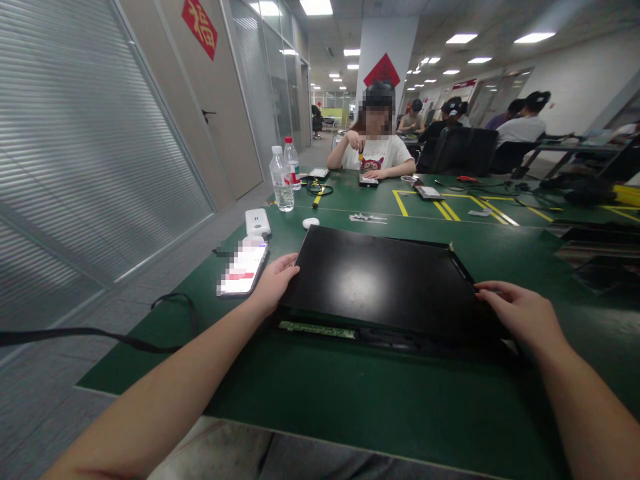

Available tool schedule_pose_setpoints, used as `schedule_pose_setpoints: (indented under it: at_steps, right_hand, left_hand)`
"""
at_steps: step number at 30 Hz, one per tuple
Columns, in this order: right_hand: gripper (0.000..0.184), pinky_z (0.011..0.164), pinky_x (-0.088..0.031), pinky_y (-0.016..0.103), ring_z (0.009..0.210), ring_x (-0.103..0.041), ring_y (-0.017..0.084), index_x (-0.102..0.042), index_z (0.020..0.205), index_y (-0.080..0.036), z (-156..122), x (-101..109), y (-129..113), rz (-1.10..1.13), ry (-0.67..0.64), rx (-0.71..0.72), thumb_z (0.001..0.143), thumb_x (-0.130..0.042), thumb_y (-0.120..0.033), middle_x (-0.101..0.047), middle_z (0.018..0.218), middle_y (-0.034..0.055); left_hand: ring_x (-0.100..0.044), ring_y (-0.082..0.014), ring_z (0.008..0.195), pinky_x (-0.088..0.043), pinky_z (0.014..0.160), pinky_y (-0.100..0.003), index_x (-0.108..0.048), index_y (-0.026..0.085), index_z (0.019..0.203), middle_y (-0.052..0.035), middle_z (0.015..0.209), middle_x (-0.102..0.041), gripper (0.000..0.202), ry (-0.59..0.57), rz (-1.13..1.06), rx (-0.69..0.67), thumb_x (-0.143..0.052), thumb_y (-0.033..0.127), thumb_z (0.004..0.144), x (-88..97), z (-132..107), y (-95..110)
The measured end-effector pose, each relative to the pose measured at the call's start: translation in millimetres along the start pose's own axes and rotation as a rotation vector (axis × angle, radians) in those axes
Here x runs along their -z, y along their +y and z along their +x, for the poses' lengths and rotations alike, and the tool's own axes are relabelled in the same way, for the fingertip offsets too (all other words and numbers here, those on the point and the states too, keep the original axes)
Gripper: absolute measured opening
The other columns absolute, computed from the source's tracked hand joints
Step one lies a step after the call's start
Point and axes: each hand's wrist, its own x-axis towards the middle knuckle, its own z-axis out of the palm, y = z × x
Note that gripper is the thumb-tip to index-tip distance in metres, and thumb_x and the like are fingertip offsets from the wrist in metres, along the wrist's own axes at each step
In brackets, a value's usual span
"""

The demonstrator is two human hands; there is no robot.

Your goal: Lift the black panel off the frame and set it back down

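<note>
Panel [375, 283] gripped at 2 opp edges, L hand [274, 283] & R hand [525, 310]

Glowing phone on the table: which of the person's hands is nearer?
Left. The left hand is close beside the phone, holding one side of the black panel; the right hand is farther away, at the panel's opposite side.

Beside the left grip [274, 285], a lit phone [246, 268]; beyond that grip, a white device [257, 223], a small white case [311, 223], a white-capped bottle [283, 183], a red-capped bottle [292, 160].
</note>
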Motion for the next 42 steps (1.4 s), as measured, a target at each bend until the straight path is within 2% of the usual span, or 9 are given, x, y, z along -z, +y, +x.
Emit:
schedule_pose_setpoints:
  at_steps: [5, 15, 21, 27, 33, 39, 42]
  right_hand:
    - [0.037, 0.078, -0.054, 0.046, 0.078, -0.072, 0.030, -0.083, 0.096, -0.030, -2.9, 0.7, -3.4, 0.025, -0.004, -0.034, 0.077, -0.063, -0.053, -0.079, 0.079, 0.0056]
    - [0.039, 0.078, -0.055, 0.047, 0.085, -0.075, 0.033, -0.083, 0.101, -0.033, -4.8, 1.2, -3.2, -0.013, -0.008, 0.035, 0.079, -0.061, -0.056, -0.082, 0.087, 0.0050]
    - [0.041, 0.080, -0.056, 0.047, 0.087, -0.076, 0.033, -0.083, 0.105, -0.033, -3.9, -0.8, -1.8, 0.003, 0.001, 0.063, 0.077, -0.061, -0.055, -0.083, 0.088, 0.0040]
    - [0.045, 0.084, -0.055, 0.047, 0.090, -0.076, 0.033, -0.083, 0.106, -0.032, -3.1, -1.2, -0.8, 0.004, -0.024, 0.043, 0.076, -0.061, -0.056, -0.083, 0.090, 0.0039]
    - [0.043, 0.088, -0.053, 0.045, 0.092, -0.074, 0.032, -0.084, 0.103, -0.030, -1.2, 1.9, -4.9, -0.014, -0.052, -0.015, 0.074, -0.062, -0.054, -0.083, 0.091, 0.0055]
    - [0.042, 0.087, -0.053, 0.043, 0.093, -0.073, 0.031, -0.084, 0.100, -0.029, -0.3, 3.1, -5.8, 0.000, -0.059, -0.055, 0.073, -0.063, -0.054, -0.083, 0.092, 0.0066]
    - [0.042, 0.085, -0.053, 0.044, 0.087, -0.073, 0.031, -0.084, 0.099, -0.029, 0.5, 3.1, -5.1, 0.025, -0.062, -0.052, 0.071, -0.064, -0.055, -0.083, 0.089, 0.0069]
  left_hand:
    - [-0.080, -0.0290, 0.104, -0.061, 0.096, -0.038, -0.079, 0.015, 0.120, -0.0073, 0.101, -0.086, 0.043, -0.009, 0.009, -0.003, -0.072, 0.018, 0.078, 1.4, -0.9, 0.1]
    - [-0.079, -0.0290, 0.104, -0.061, 0.095, -0.038, -0.080, 0.016, 0.119, -0.0073, 0.101, -0.086, 0.042, -0.008, 0.018, 0.000, -0.072, 0.018, 0.078, 1.7, -0.9, 1.3]
    - [-0.080, -0.0264, 0.097, -0.062, 0.091, -0.036, -0.078, 0.016, 0.123, -0.0072, 0.102, -0.085, 0.044, 0.001, 0.012, 0.014, -0.071, 0.017, 0.079, 3.1, 0.3, 0.4]
    - [-0.079, -0.0285, 0.102, -0.062, 0.092, -0.037, -0.078, 0.016, 0.119, -0.0081, 0.102, -0.085, 0.043, -0.009, -0.003, 0.011, -0.072, 0.018, 0.077, 2.8, 1.0, -0.3]
    - [-0.080, -0.0282, 0.099, -0.063, 0.091, -0.037, -0.077, 0.016, 0.123, -0.0085, 0.102, -0.085, 0.046, -0.002, -0.004, 0.021, -0.074, 0.017, 0.077, 3.0, 1.0, -1.1]
    - [-0.081, -0.0292, 0.105, -0.064, 0.094, -0.038, -0.079, 0.016, 0.127, -0.0092, 0.107, -0.087, 0.046, 0.026, -0.056, 0.049, -0.071, 0.014, 0.082, 3.2, 0.8, 3.8]
    - [-0.080, -0.0304, 0.109, -0.064, 0.097, -0.039, -0.081, 0.016, 0.128, -0.0100, 0.112, -0.086, 0.047, 0.015, -0.081, 0.043, -0.073, 0.015, 0.081, 4.9, 0.6, 7.1]
